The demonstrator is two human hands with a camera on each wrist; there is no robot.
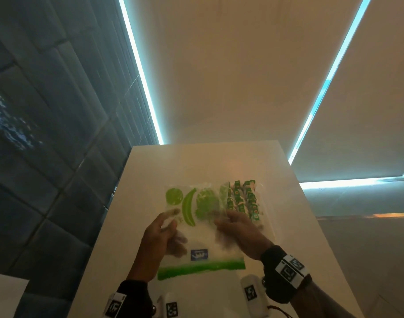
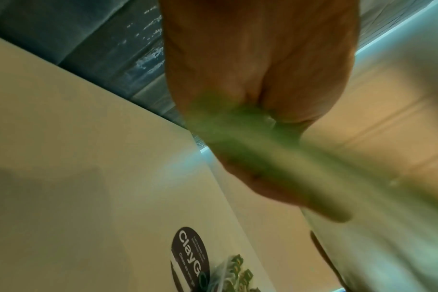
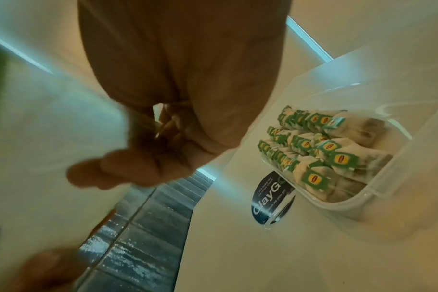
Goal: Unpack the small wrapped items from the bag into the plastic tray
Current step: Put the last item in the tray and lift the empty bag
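Left hand: our left hand [image 1: 160,235] grips the clear bag [image 1: 203,228], fingers curled behind its left side.
Right hand: our right hand [image 1: 240,232] pinches the bag's right side.
Bag: held up between both hands, printed with green fruit shapes; green-tagged wrapped items [image 1: 242,198] cluster in its upper right corner.
Tray: the plastic tray [image 3: 378,197] on the white surface [image 3: 238,247] holds more wrapped items.

The bag [image 1: 203,228] screens both hands' fingers in the head view; in the left wrist view its green strip [image 2: 258,158] smears into blur.
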